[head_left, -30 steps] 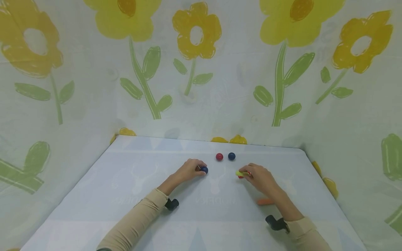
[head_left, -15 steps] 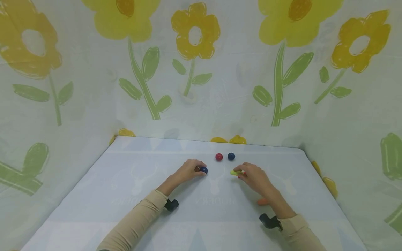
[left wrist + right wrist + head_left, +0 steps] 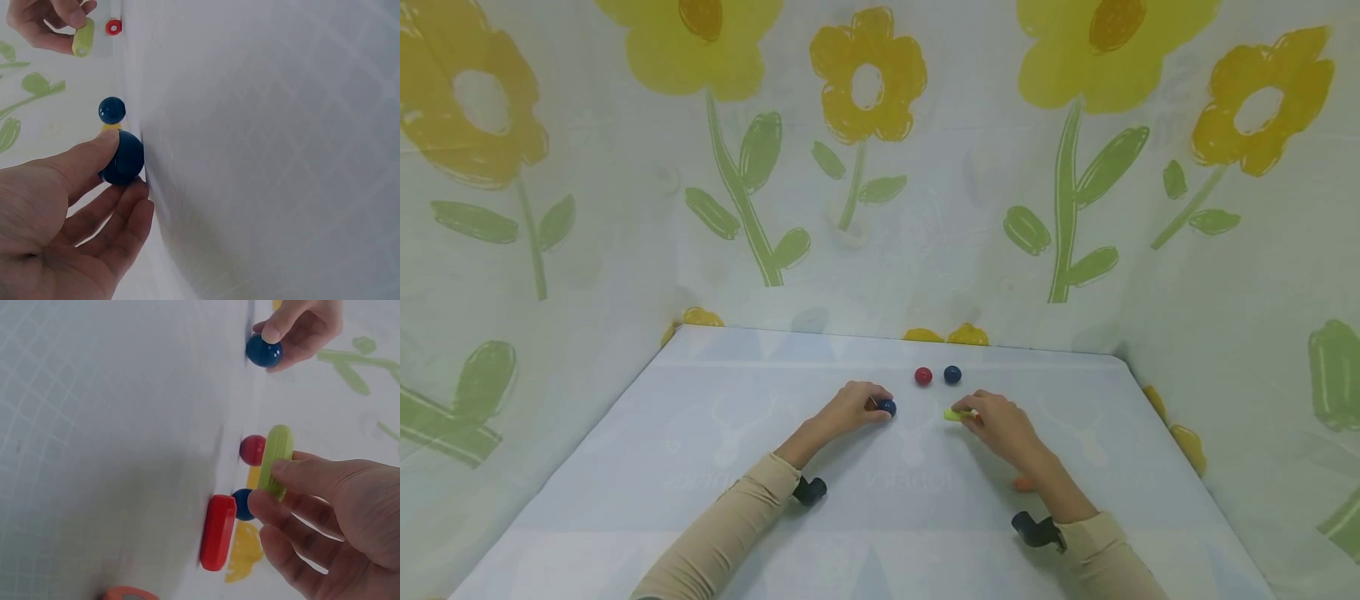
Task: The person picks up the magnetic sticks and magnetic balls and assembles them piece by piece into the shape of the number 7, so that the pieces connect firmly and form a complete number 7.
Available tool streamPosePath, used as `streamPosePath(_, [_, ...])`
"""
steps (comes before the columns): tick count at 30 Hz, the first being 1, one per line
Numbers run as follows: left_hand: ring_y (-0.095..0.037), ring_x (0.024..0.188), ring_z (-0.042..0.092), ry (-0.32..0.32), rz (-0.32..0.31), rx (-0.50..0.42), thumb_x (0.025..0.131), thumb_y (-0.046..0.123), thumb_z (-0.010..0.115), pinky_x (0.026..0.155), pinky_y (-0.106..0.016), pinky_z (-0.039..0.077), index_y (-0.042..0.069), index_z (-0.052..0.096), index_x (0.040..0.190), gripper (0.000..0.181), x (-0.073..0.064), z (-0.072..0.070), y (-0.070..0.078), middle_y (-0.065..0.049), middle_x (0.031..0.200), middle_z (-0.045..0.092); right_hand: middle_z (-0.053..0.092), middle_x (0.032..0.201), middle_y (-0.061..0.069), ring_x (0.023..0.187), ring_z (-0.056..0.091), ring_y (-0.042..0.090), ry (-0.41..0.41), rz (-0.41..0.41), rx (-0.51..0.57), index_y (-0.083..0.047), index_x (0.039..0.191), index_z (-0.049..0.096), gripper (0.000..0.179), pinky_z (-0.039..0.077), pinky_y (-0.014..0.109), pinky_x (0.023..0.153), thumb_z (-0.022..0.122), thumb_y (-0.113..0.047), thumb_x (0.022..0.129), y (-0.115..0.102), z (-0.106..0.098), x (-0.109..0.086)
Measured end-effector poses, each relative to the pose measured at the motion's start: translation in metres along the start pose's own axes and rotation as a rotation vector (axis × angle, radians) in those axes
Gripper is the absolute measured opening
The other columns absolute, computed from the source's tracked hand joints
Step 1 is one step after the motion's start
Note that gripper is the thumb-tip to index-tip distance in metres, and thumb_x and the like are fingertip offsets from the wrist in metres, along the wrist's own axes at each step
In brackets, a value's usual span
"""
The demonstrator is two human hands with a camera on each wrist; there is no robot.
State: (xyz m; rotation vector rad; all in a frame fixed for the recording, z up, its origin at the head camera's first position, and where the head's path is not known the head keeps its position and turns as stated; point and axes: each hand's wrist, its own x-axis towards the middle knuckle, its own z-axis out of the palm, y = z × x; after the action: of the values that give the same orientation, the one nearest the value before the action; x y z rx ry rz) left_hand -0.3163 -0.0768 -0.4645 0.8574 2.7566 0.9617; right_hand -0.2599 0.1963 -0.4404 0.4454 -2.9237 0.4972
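L hand [image 3: 855, 407] pinches blue ball [image 3: 887, 408] down at tabletop [image 3: 880, 500], R hand [image 3: 1002, 422] pinches green stick [image 3: 277, 456] raised at ball's 3 o'clock; prob mid-job: stick not placed yet, red block [image 3: 217, 534] unheld.

Passage free between the glossy dark-blue ball [image 3: 887, 408] in the left hand [image 3: 852, 407] and the yellow-green rounded bar [image 3: 953, 414] in the right hand [image 3: 1002, 424]. Obstructions: glossy red ball [image 3: 923, 377] and second dark-blue ball [image 3: 952, 375] beyond; red faceted bar [image 3: 217, 534] beneath the right hand.
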Motion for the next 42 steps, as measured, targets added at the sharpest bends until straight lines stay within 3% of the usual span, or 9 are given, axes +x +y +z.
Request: streamPosePath(42, [-0.013,0.089,0.063,0.014,-0.013,-0.026,0.089,0.016,0.072,0.084,-0.030,0.056,0.005,0.068,0.121,0.034,0.001,0.002,0.000,-0.009,0.115,0.071,0.073,0.094,-0.001,0.087,0.067,0.016,-0.064,0.003,-0.012,-0.019,0.104,0.076,0.022,0.057,0.031,0.081,0.078,-0.012,0.083,-0.016,0.024,0.019])
